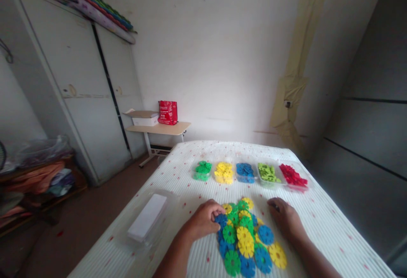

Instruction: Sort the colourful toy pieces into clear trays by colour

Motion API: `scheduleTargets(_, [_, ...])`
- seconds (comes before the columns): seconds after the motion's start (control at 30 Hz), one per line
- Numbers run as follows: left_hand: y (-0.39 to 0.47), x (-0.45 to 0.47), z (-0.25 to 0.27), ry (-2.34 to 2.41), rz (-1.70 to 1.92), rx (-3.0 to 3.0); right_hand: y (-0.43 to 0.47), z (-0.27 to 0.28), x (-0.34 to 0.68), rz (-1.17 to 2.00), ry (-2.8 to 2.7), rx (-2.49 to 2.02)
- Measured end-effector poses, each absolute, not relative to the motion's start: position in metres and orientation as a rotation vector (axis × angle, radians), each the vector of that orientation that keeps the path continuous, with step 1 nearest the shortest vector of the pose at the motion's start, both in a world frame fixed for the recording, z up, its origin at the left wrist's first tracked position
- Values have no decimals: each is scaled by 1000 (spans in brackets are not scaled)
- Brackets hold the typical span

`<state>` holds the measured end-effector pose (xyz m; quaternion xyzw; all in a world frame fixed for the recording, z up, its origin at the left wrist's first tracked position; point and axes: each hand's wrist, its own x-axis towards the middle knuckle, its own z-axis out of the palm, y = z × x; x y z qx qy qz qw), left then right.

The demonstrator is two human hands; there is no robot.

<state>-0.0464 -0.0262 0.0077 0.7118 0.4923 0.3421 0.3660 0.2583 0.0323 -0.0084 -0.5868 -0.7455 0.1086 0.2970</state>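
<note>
Notched plastic snowflake discs (246,241) in green, yellow and blue stand joined in a bumpy cluster at the near middle of the table. My left hand (206,218) is at the cluster's left side, thumb and fingers closed at the edge of a blue disc (221,219). To the right of the cluster, apart from it, my right hand (285,218) rests low over the tablecloth with its fingers curled in. A small dark spot shows between those fingers, too small to name. Part of the cluster's left edge is hidden behind my left hand.
Along the far side stand clear tubs of green pieces (202,170), yellow pieces (224,172), blue pieces (245,172), lime pieces (269,173) and red pieces (293,175). A white block (148,217) lies on a clear plastic tray or lid at left. Behind, a side table (162,128) holds a red bag (168,112).
</note>
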Motion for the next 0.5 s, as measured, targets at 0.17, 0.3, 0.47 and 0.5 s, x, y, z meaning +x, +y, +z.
scheduleTargets(0.17, [-30, -47, 11, 1296, 836, 1850, 31, -8, 258, 292, -1956, -1544])
scheduleTargets(0.3, [-29, -47, 10, 1285, 846, 1859, 30, -7, 258, 306, -1959, -1555])
scheduleTargets(0.47, [-28, -46, 9, 1292, 869, 1908, 30, -6, 257, 285, -1961, -1554])
scheduleTargets(0.5, [-28, -46, 9, 1290, 880, 1917, 30, -6, 257, 284, -1967, -1557])
